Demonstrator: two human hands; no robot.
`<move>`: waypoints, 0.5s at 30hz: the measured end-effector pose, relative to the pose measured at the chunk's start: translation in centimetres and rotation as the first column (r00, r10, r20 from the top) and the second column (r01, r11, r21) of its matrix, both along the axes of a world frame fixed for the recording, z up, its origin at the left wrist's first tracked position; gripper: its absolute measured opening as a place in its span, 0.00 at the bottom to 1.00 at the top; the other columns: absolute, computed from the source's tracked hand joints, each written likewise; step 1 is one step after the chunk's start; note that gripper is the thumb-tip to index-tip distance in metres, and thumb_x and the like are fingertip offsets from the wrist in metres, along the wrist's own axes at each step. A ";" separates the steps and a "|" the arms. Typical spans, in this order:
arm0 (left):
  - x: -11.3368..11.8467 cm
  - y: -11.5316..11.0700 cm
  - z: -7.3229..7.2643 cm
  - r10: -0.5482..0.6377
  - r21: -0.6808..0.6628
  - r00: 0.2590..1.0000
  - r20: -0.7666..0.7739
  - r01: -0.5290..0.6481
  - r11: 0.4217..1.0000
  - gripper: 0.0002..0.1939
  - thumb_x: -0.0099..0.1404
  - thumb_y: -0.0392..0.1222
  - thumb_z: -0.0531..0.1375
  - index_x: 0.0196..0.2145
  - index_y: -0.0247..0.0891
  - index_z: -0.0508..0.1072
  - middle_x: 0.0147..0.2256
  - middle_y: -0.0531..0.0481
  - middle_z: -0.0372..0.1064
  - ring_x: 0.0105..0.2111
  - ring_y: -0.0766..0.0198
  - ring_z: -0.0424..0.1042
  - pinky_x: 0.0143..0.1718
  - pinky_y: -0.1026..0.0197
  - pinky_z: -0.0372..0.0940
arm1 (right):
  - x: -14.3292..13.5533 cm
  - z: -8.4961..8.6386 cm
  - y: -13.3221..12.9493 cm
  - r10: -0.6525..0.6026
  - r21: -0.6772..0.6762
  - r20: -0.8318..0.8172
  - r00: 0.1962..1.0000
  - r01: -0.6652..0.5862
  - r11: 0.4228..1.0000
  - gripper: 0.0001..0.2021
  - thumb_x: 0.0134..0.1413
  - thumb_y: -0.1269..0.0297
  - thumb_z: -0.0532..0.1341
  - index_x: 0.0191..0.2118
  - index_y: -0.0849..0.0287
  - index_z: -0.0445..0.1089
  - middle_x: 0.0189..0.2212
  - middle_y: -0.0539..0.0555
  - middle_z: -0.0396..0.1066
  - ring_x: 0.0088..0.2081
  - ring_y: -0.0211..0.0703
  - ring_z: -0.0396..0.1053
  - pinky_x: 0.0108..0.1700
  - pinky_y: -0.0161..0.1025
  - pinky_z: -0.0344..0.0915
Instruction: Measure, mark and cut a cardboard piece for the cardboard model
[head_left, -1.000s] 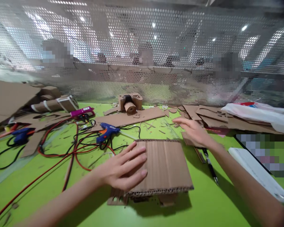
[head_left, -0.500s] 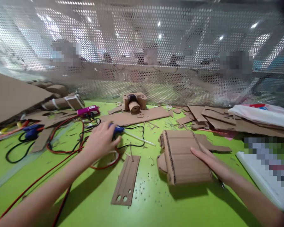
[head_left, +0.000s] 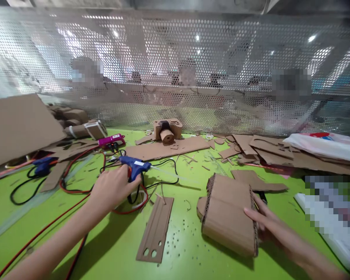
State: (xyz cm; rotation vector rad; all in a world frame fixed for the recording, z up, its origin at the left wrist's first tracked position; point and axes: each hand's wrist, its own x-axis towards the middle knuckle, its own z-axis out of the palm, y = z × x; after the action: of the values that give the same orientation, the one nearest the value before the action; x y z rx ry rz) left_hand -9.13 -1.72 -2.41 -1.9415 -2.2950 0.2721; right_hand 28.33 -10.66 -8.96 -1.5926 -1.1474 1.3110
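My left hand [head_left: 115,182] is wrapped round the handle of a blue hot glue gun [head_left: 137,165], raised a little off the table with a clear glue stick trailing from its back end. In my right hand [head_left: 268,221] is a cardboard box [head_left: 229,212] with corrugated edges and a rounded piece sticking out on its left side. The thumb lies on the box's top face; some fingers are hidden behind it. Between the hands lies a flat cardboard strip [head_left: 156,229] with several round holes at its near end.
A cardboard camera model [head_left: 167,130] stands at the back on the green table [head_left: 189,268]. Cardboard scraps [head_left: 268,149] and a white plastic bag [head_left: 323,144] are piled at right. Red and black cables [head_left: 65,182], a purple device [head_left: 112,140] and a second blue glue gun [head_left: 43,165] lie left.
My left hand has closed round the glue gun and lifted it, turning it leftward. The box has tilted in my right hand, showing more of its near side. The view has shifted slightly.
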 end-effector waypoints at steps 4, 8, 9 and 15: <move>0.5 -3.2 -0.9 0.004 0.008 0.993 -0.115 -0.003 1.000 0.18 0.72 0.52 0.52 0.42 0.34 0.71 0.31 0.49 0.72 0.32 0.60 0.74 0.41 0.52 0.69 | -1.8 0.6 -1.6 -0.135 -0.047 -0.090 0.987 0.131 0.990 0.47 0.55 0.38 0.58 0.72 0.49 0.34 0.54 0.63 0.72 0.41 0.56 0.78 0.39 0.53 0.77; 1.0 -4.9 -2.5 -0.064 0.122 0.985 -0.160 0.084 0.989 0.19 0.72 0.37 0.40 0.41 0.27 0.68 0.26 0.38 0.74 0.29 0.48 0.77 0.36 0.51 0.61 | -2.7 1.8 -2.3 -0.101 -0.135 0.116 0.988 0.116 0.984 0.49 0.51 0.33 0.56 0.71 0.48 0.37 0.48 0.60 0.74 0.27 0.49 0.76 0.28 0.47 0.74; 1.1 -5.1 -2.7 -0.077 0.152 0.984 -0.161 0.102 0.983 0.19 0.71 0.36 0.39 0.41 0.28 0.68 0.27 0.36 0.74 0.29 0.46 0.76 0.34 0.51 0.60 | -2.7 2.0 -2.4 -0.060 -0.138 0.189 0.980 0.087 0.987 0.49 0.51 0.31 0.54 0.71 0.50 0.38 0.44 0.58 0.76 0.25 0.48 0.74 0.29 0.47 0.73; 0.7 -4.1 -3.5 -0.175 0.280 0.983 -0.055 0.184 0.942 0.22 0.69 0.38 0.37 0.36 0.28 0.69 0.20 0.33 0.71 0.22 0.40 0.73 0.28 0.52 0.52 | 0.0 2.1 -1.7 0.026 0.033 0.588 0.809 -0.056 0.998 0.36 0.58 0.33 0.47 0.63 0.50 0.60 0.43 0.59 0.74 0.35 0.53 0.74 0.37 0.50 0.72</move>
State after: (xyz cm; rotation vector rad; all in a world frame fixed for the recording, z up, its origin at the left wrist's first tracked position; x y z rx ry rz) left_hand -8.47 -5.80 -5.93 -1.9628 -1.9902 -0.0457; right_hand 28.30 -12.38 -6.89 -2.0186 -1.5722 0.8072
